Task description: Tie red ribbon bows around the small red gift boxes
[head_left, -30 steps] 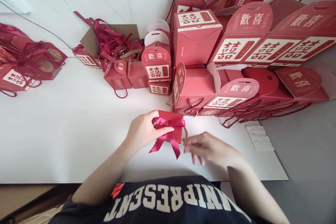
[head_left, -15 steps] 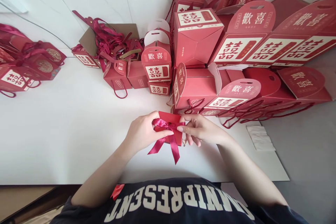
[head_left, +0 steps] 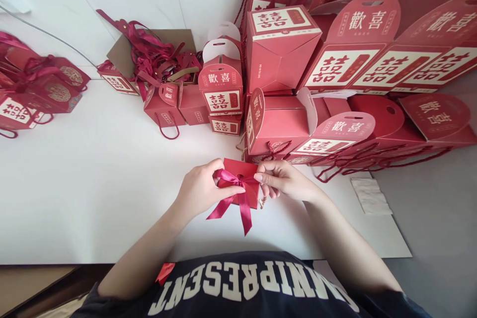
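A small red box (head_left: 252,198) is held above the white table, close to its front edge. Across its top lies a magenta ribbon bow (head_left: 238,183), whose two tails hang toward me. My left hand (head_left: 199,186) grips the box's left side, with the thumb over the bow's left loop. On the other side, my right hand (head_left: 285,179) pinches the bow's right loop between thumb and index finger. A twisted gold cord (head_left: 262,203) shows beside the box's lower right corner. The undersides of the fingers are partly hidden.
Red gift boxes (head_left: 278,119) are stacked along the back and right. An open box (head_left: 173,36) of magenta ribbons stands at the back left of centre. More tied boxes (head_left: 59,92) sit at the far left. A folded white tissue (head_left: 370,196) lies at the right.
The right fingers have drawn closer together and pull the right loop slightly tauter. The bow's tails have shifted a little left. The camera view has shifted slightly.
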`<state>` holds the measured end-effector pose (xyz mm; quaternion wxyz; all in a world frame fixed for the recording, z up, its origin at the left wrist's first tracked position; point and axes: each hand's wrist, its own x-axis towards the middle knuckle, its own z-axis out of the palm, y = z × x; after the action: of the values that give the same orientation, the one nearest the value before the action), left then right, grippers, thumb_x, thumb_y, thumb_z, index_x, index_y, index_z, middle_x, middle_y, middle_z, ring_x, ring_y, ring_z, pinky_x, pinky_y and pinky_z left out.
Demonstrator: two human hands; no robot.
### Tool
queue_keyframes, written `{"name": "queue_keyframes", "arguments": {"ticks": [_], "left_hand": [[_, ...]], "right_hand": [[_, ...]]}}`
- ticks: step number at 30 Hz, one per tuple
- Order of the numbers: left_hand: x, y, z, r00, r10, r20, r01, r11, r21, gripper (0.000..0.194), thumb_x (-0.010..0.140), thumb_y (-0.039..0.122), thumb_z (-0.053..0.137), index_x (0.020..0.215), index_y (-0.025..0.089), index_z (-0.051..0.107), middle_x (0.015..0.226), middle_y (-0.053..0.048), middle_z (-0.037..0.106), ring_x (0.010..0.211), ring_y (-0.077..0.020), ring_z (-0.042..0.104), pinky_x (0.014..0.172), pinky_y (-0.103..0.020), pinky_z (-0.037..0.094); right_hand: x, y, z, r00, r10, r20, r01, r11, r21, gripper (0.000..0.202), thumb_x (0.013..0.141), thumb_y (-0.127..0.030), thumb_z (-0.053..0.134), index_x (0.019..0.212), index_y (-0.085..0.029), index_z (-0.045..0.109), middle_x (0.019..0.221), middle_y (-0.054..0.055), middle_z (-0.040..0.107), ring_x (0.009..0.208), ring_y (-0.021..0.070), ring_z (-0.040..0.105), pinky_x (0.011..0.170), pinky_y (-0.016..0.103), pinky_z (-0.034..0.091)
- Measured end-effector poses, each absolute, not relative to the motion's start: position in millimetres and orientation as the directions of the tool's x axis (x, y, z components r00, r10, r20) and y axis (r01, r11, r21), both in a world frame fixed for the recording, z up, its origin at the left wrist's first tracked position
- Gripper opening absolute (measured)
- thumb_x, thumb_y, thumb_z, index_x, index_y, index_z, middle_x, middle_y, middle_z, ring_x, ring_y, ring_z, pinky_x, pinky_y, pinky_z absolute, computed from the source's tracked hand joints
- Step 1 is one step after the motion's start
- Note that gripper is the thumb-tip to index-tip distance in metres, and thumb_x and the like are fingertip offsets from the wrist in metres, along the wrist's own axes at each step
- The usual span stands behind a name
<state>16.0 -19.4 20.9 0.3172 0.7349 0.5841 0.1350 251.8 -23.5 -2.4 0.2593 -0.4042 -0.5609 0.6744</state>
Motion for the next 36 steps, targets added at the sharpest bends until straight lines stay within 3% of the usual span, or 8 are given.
{"name": "queue_keyframes", "arguments": {"ticks": [17,22,26,36], "left_hand": [[13.5,-23.1,9.4,0.247,0.946,-0.211,0.702,-0.025,0.711,0.05,0.065,0.062,0.074,0.073,0.021,0.047,0.062,0.006,0.051,0.055,-0.0098,0.04,0.052,-0.022,0.031],[6.0,-14.6,4.0,0.366,0.904,-0.222,0.496,0.012,0.868,0.048,0.066,0.049,0.079,0.068,0.019,0.042,0.06,0.007,0.044,0.053,-0.0072,0.036,0.051,-0.02,0.03],[-1.3,-5.6,0.3,0.544,0.787,-0.29,0.259,0.172,0.951,0.039,0.08,0.046,0.069,0.066,0.017,0.046,0.054,0.005,0.05,0.047,-0.0075,0.044,0.048,-0.021,0.035],[-6.2,2.4,-12.2,0.563,0.78,-0.273,0.211,0.184,0.96,0.042,0.081,0.049,0.064,0.059,0.018,0.047,0.049,0.001,0.055,0.042,-0.0096,0.05,0.042,-0.022,0.04]], "right_hand": [[251.8,-27.3,-20.7,-0.535,0.826,-0.178,-0.008,-0.215,-0.976,0.037,0.092,-0.049,0.059,0.075,-0.017,0.053,0.062,0.001,0.066,0.051,0.0102,0.061,0.05,0.022,0.051],[251.3,-27.1,-20.1,-0.519,0.834,-0.185,-0.014,-0.225,-0.974,0.039,0.09,-0.051,0.06,0.073,-0.017,0.053,0.059,0.001,0.066,0.051,0.0119,0.064,0.051,0.023,0.053],[251.3,-28.2,-20.5,-0.518,0.834,-0.187,-0.023,-0.233,-0.972,0.037,0.09,-0.05,0.061,0.076,-0.017,0.053,0.058,0.001,0.068,0.046,0.0117,0.063,0.045,0.021,0.05],[252.1,-30.1,-27.8,-0.506,0.846,-0.17,0.0,-0.197,-0.98,0.038,0.089,-0.05,0.062,0.072,-0.018,0.052,0.057,0.0,0.064,0.05,0.0118,0.06,0.049,0.024,0.049]]}}
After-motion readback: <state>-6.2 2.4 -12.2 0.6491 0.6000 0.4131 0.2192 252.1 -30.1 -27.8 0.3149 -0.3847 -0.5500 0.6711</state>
